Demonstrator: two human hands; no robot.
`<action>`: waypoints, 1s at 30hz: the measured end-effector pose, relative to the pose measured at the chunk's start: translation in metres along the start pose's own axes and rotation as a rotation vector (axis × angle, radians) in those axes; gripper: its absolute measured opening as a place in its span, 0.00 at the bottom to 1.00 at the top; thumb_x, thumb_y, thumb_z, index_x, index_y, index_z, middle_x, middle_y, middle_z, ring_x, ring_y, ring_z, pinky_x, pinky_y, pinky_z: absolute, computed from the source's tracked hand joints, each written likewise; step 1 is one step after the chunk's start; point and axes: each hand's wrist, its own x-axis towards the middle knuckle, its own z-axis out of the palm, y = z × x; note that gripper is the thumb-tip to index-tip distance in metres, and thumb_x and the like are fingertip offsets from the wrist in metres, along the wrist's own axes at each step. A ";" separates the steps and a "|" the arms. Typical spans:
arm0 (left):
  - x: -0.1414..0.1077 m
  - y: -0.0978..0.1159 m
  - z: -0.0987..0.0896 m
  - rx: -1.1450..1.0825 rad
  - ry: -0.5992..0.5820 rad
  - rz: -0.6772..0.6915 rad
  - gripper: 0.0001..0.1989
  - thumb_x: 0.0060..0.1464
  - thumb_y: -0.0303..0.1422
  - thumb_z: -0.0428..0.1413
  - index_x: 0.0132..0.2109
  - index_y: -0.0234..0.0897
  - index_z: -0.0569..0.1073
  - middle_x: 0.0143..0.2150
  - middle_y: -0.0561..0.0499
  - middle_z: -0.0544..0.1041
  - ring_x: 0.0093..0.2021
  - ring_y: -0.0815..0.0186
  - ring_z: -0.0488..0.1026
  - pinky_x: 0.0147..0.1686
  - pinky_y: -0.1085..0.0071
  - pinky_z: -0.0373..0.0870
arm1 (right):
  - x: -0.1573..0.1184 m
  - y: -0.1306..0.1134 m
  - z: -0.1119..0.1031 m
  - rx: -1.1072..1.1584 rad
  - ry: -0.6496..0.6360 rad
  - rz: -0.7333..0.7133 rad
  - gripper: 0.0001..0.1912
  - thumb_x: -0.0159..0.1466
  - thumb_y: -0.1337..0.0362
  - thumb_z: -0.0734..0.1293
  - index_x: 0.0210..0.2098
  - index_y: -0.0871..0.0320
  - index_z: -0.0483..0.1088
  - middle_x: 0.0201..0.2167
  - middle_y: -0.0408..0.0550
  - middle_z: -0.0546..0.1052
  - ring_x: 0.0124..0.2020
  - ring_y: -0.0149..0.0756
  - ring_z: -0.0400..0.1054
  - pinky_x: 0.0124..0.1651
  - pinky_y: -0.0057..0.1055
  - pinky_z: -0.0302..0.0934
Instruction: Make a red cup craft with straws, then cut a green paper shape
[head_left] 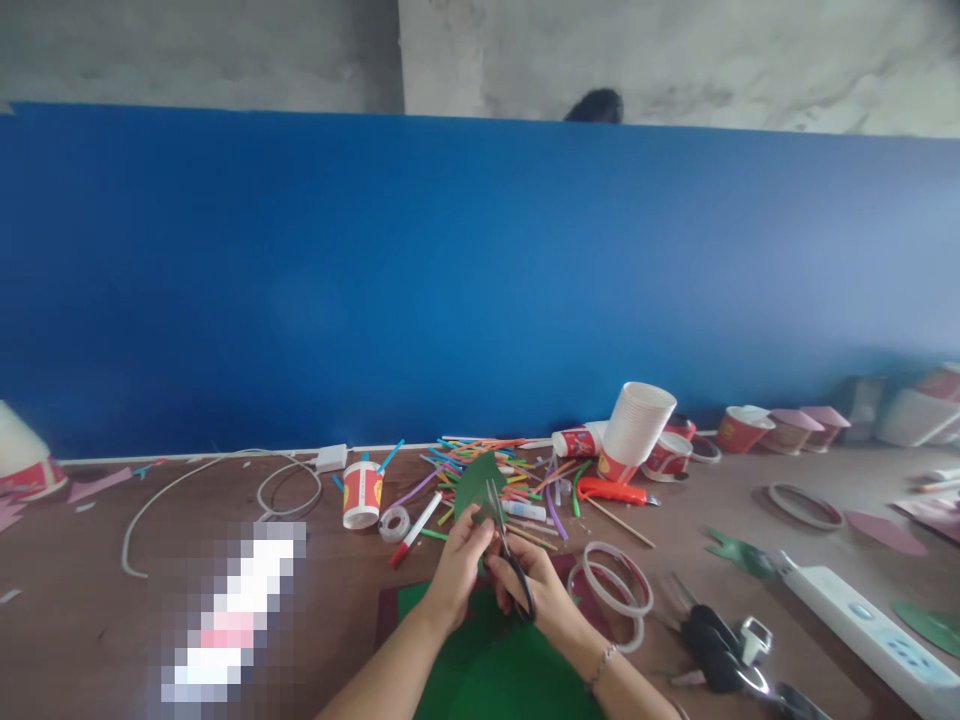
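My left hand [463, 562] pinches the lower end of a green leaf-shaped paper piece [478, 482], which points up and away from me. Black-handled scissors [516, 575] are in my right hand [531, 580], their blades at the right edge of the green piece. Both hands are close together, over a large green sheet [480, 665] on the brown table. Behind them lies a pile of colourful straws and sticks [525, 465]. The fingertips partly hide the lower end of the piece.
A paper cup with blue straws [363, 495], a red marker [415, 530] and clear tape stand or lie left of centre. To the right are stacked cups [636, 430], an orange cutter [615, 490], tape rings [616, 580], keys [716, 645] and a white power strip [870, 630]. A blue partition [450, 280] rises behind.
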 end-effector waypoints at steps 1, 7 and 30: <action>0.001 0.001 -0.001 0.009 -0.005 0.012 0.16 0.43 0.40 0.62 0.38 0.37 0.72 0.33 0.51 0.75 0.36 0.66 0.72 0.37 0.73 0.66 | 0.000 0.001 -0.001 -0.003 -0.005 -0.002 0.20 0.54 0.47 0.66 0.26 0.59 0.62 0.11 0.36 0.64 0.12 0.24 0.56 0.16 0.21 0.51; 0.005 0.000 -0.008 0.053 -0.030 0.017 0.17 0.43 0.41 0.61 0.40 0.37 0.73 0.33 0.52 0.75 0.38 0.65 0.71 0.41 0.71 0.63 | 0.001 0.001 -0.002 -0.006 -0.017 -0.001 0.19 0.55 0.48 0.66 0.25 0.58 0.61 0.11 0.35 0.64 0.11 0.24 0.55 0.16 0.21 0.50; 0.000 0.012 -0.002 0.166 -0.155 0.175 0.11 0.50 0.40 0.55 0.31 0.34 0.70 0.26 0.54 0.70 0.29 0.69 0.65 0.33 0.74 0.60 | 0.003 0.006 -0.003 0.002 0.013 0.011 0.16 0.54 0.54 0.69 0.25 0.60 0.63 0.11 0.36 0.65 0.12 0.23 0.56 0.17 0.20 0.51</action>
